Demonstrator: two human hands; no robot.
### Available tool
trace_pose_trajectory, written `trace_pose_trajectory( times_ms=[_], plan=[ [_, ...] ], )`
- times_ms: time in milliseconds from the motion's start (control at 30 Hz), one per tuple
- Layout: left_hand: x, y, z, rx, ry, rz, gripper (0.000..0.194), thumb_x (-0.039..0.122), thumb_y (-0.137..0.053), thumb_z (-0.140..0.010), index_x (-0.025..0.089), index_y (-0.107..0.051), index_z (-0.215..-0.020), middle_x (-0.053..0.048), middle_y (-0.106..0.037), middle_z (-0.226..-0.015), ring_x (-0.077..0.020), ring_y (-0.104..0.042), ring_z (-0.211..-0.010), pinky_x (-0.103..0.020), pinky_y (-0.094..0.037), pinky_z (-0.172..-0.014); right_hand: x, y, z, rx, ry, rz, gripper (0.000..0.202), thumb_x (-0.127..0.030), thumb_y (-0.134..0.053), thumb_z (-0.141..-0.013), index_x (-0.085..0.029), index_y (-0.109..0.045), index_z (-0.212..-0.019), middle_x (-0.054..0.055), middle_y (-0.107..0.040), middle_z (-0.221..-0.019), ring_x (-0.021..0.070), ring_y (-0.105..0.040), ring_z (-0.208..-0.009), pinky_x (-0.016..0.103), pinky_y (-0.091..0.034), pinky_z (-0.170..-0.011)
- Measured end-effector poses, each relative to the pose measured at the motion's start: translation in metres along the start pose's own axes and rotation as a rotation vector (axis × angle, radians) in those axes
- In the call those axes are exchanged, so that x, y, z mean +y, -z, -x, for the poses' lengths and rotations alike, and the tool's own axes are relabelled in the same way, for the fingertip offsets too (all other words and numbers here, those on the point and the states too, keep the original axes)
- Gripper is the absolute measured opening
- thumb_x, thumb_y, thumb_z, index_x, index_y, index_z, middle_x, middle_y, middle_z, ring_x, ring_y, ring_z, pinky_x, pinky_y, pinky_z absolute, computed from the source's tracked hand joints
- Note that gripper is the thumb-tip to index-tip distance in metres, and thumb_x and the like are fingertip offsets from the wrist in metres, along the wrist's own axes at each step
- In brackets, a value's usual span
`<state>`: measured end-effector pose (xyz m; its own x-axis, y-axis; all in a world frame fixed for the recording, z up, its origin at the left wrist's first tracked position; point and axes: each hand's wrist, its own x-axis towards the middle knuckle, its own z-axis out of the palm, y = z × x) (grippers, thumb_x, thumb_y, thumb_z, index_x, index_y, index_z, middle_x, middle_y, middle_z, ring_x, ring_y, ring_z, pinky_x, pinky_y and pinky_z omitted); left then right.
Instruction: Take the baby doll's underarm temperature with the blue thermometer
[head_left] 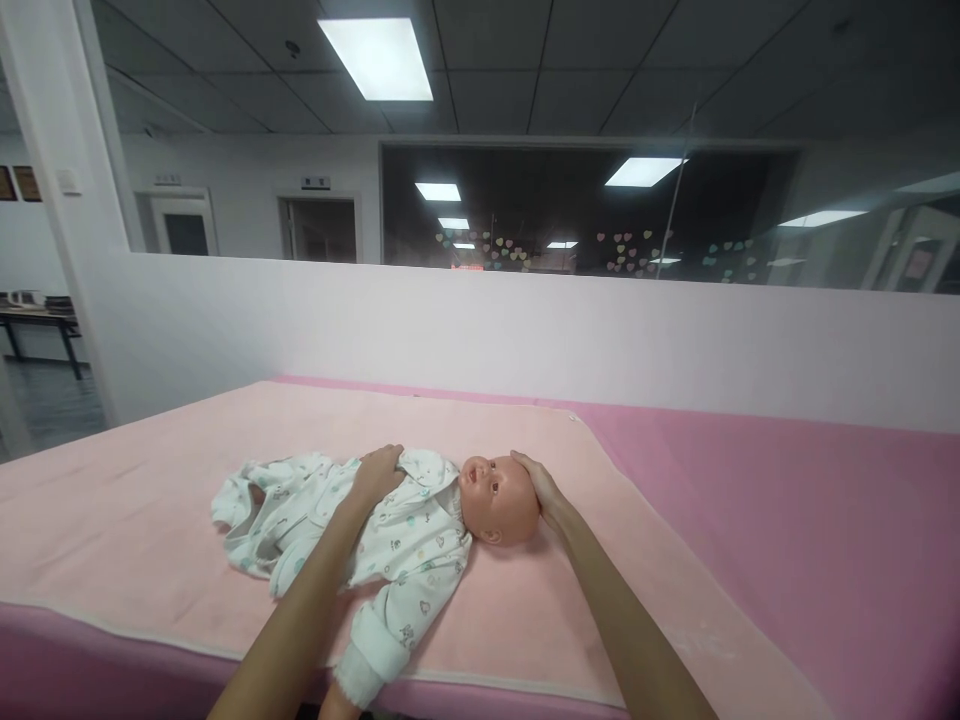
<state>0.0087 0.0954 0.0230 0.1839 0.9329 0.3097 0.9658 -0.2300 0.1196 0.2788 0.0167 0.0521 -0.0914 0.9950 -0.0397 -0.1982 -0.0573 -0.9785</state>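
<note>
Mat (825, 530), pink, lies under a peach sheet (187, 435); on it a doll (424, 525) in a printed suit (307, 495) lies face up. The left hand (381, 473), laid open, rests on its front; the right hand (540, 487), open and curved, cups its head (501, 505).

1. this is looking like an institutional or office-type interior, possibly a training room.
2. a panelled ceiling (495, 100) is carrying a bright, flush light panel (379, 60).
3. beyond a white half-wall (525, 330), a door (186, 235) and a doorway (322, 232) are sitting beneath small sign plates (316, 183), their lettering too small to read.
4. a wide, dark window (540, 200) is showing bright reflections and clusters of heart-shaped stickers (626, 252).
5. at far left, a dark-legged table (37, 318) is holding indistinct items, and plaques (27, 184) are hanging above.
6. a baby doll (424, 520) is lying on a pink sheet (187, 435), suggesting a childcare-practice setting.
</note>
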Motion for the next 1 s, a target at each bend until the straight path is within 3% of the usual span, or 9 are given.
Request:
trace_pose_trajectory(
  times_ms=[133,233,433,633,733,900,1000],
  plan=[
    [-0.002,-0.001,-0.001,-0.005,0.012,-0.001,0.023,0.015,-0.044,-0.071,0.020,-0.051,-0.092,-0.007,-0.061,-0.100,-0.0232,-0.056,-0.099,-0.032,-0.040,-0.082,0.010,0.003,0.003,-0.079,-0.152,-0.167,0.038,-0.047,-0.046,-0.077,-0.013,-0.063,-0.085,0.009,-0.069,-0.085,0.0227,-0.065,-0.082,0.034,-0.048,-0.079],
    [-0.003,-0.001,0.000,-0.004,0.017,-0.014,0.024,0.014,-0.043,-0.071,0.020,-0.050,-0.093,-0.007,-0.061,-0.101,-0.0229,-0.056,-0.098,-0.031,-0.040,-0.080,0.017,0.016,-0.004,-0.140,-0.172,-0.285,0.047,-0.053,-0.043,-0.076,-0.014,-0.061,-0.096,0.011,-0.067,-0.097,0.0252,-0.063,-0.090,0.040,-0.047,-0.083],
    [-0.003,-0.001,0.001,0.003,0.004,-0.029,0.022,0.015,-0.042,-0.071,0.020,-0.050,-0.091,-0.007,-0.060,-0.100,-0.0229,-0.056,-0.097,-0.031,-0.039,-0.079,0.021,0.034,-0.021,0.107,0.063,-0.315,0.035,-0.042,-0.048,-0.075,-0.017,-0.061,-0.096,0.007,-0.068,-0.093,0.0206,-0.063,-0.090,0.034,-0.046,-0.085],
    [-0.003,-0.001,0.001,0.010,-0.003,-0.026,0.021,0.015,-0.043,-0.071,0.019,-0.050,-0.090,-0.007,-0.060,-0.098,-0.0231,-0.056,-0.097,-0.030,-0.039,-0.079,0.022,0.012,-0.005,-0.212,-0.124,-0.256,0.049,-0.053,-0.045,-0.075,-0.013,-0.064,-0.096,0.011,-0.068,-0.095,0.0243,-0.063,-0.088,0.037,-0.046,-0.083],
    [-0.004,0.000,0.002,0.013,-0.003,-0.027,0.019,0.016,-0.042,-0.072,0.019,-0.049,-0.090,-0.007,-0.060,-0.099,-0.0231,-0.055,-0.098,-0.031,-0.039,-0.079,0.024,0.018,-0.011,-0.143,-0.072,-0.238,0.043,-0.049,-0.048,-0.075,-0.014,-0.065,-0.093,0.008,-0.069,-0.090,0.0220,-0.064,-0.086,0.034,-0.046,-0.083],
    [-0.002,0.000,0.003,0.012,0.008,-0.023,0.019,0.015,-0.042,-0.073,0.019,-0.049,-0.089,-0.007,-0.060,-0.100,-0.0234,-0.055,-0.098,-0.032,-0.039,-0.081,0.028,0.034,-0.027,0.107,0.036,-0.274,0.033,-0.042,-0.051,-0.075,-0.017,-0.064,-0.092,0.005,-0.069,-0.087,0.0185,-0.063,-0.087,0.030,-0.046,-0.082],
    [-0.002,0.000,0.003,0.016,0.016,-0.016,0.019,0.016,-0.044,-0.073,0.020,-0.049,-0.091,-0.007,-0.060,-0.101,-0.0231,-0.054,-0.100,-0.032,-0.038,-0.083,0.030,0.028,-0.022,0.003,-0.063,-0.275,0.035,-0.044,-0.049,-0.075,-0.016,-0.064,-0.090,0.006,-0.069,-0.087,0.0208,-0.064,-0.085,0.033,-0.048,-0.079]
  ],
)
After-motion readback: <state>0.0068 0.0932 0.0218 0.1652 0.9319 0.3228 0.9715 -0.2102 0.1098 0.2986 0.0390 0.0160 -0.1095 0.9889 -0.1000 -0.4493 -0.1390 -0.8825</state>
